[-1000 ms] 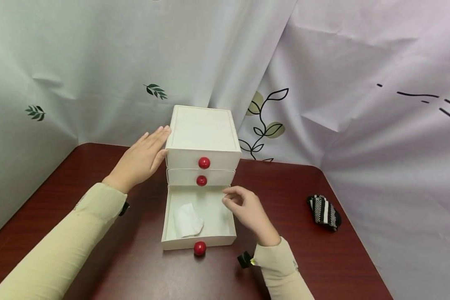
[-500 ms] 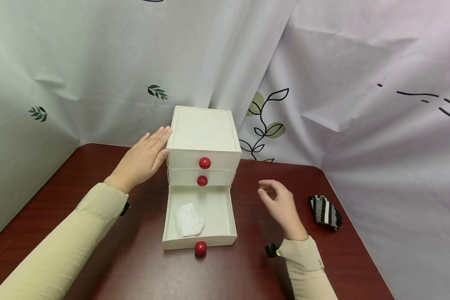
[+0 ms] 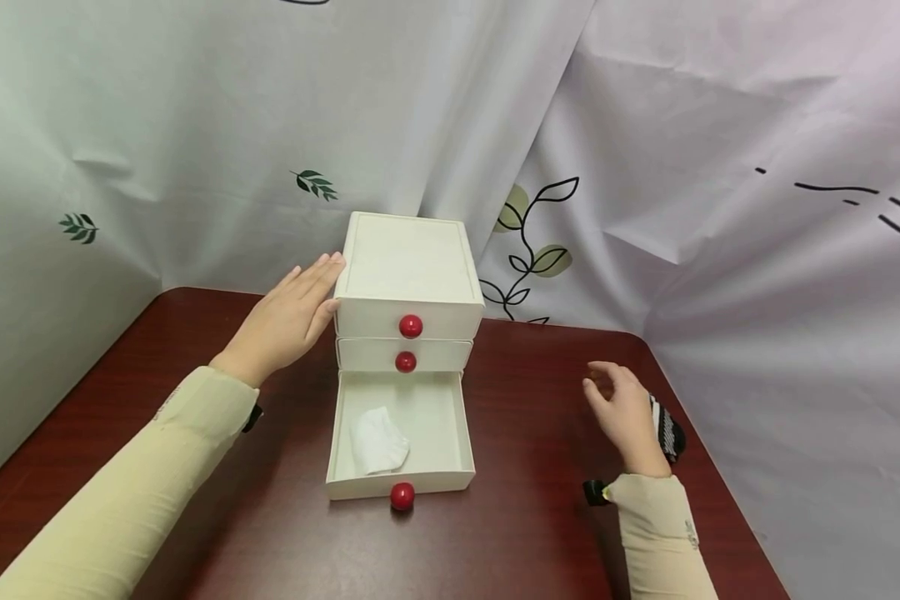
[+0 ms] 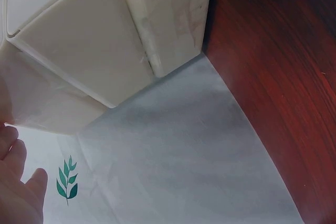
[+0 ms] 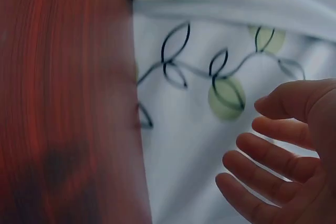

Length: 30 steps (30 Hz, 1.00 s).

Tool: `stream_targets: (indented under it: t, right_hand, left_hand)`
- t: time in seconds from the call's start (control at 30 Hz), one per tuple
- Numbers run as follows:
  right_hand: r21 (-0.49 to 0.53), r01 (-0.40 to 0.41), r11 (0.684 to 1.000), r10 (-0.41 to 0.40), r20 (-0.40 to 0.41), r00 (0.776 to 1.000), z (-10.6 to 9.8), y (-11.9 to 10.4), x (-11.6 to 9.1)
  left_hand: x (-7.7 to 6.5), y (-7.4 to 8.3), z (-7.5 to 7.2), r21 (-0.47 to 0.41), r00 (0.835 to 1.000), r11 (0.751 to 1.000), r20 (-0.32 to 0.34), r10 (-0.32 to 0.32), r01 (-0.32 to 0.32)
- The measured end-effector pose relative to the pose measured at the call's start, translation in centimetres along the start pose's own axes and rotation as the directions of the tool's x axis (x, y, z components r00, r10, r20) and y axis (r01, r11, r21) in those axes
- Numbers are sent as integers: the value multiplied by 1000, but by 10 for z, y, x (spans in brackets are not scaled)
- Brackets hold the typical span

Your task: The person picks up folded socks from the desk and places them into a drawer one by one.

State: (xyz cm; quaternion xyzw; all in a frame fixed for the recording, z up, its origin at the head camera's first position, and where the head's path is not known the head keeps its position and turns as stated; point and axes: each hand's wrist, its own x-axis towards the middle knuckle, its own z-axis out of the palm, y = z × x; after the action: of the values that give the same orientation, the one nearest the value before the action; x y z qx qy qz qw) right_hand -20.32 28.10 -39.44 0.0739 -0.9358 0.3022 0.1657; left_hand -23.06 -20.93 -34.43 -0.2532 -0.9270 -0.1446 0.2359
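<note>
A white three-drawer cabinet (image 3: 408, 258) stands mid-table in the head view, each drawer with a round red knob. Its bottom drawer (image 3: 442, 481) is pulled out, and a crumpled white cloth-like piece (image 3: 377, 442) lies inside on the left. My left hand (image 3: 281, 321) rests with straight fingers against the cabinet's upper left side. Above the table at the right, my right hand (image 3: 626, 417) hovers with loosely bent fingers and holds nothing. Partly hidden behind it is a folded black-and-white striped pair of socks (image 3: 669, 432). In the right wrist view the right hand's fingers (image 5: 262, 150) are spread apart.
The dark red wooden table (image 3: 525, 533) ends at the right just beyond the socks. A white curtain (image 3: 667, 167) with leaf prints hangs behind and around the table. A black wrist camera (image 3: 595, 492) sits under the right sleeve.
My right hand has moved right, from over the open drawer to beside the socks, now partly covering them. The left hand stays against the cabinet, and the drawer has not moved.
</note>
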Motion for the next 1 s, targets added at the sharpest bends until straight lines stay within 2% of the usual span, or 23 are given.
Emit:
stream_targets:
  t: [0.3,0.57,0.77,1.0]
  right_hand:
    - [-86,-135,987,131,-51,990,-19,34,-5]
    - [-101,-290,952,282,-87,956,-29,55,-11]
    - [-157,-369,916,367,-39,929,-32,68,-12]
    - [-183,-419,889,427,3,904,-33,78,-13]
  left_hand:
    - [0,2,0,2,1000,1000,7,-1,1]
    - [0,3,-1,-6,1000,1000,6,-10,10]
    - [0,2,0,-5,1000,1000,6,-9,9]
    - [0,2,0,-5,1000,1000,4,-7,7]
